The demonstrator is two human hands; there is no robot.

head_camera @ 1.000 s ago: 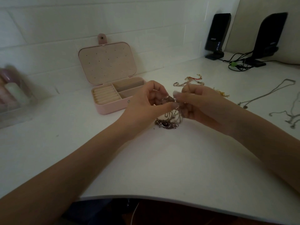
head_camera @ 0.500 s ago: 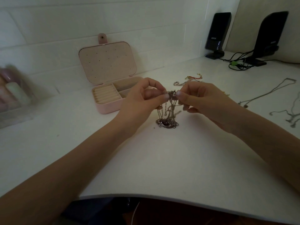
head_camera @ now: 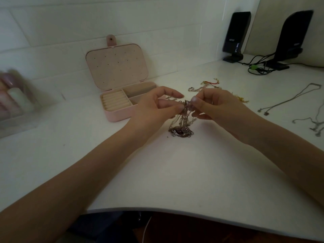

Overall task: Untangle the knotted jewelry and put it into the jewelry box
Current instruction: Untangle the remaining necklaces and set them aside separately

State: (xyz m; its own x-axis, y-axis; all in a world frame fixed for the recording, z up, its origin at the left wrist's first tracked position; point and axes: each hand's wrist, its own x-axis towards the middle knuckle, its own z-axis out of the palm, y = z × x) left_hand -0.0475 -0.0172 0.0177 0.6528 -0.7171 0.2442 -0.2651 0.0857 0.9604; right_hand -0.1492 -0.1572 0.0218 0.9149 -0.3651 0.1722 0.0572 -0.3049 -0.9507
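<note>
A second before, my hands had been bunched close around the tangle; by this moment I had lifted it and drawn them slightly apart. My left hand (head_camera: pixel 157 106) pinched the top of the knotted chains (head_camera: pixel 183 120) between thumb and fingertips, and my right hand (head_camera: pixel 215 106) pinched the same knot from the other side. The strands hung down, the dark red pendant (head_camera: pixel 178 132) resting on the white desk (head_camera: pixel 175 172). I judged the knot only loosened, not freed. The pink jewelry box (head_camera: pixel 121 113) stood open just left of my left hand, nothing visibly placed in it.
</note>
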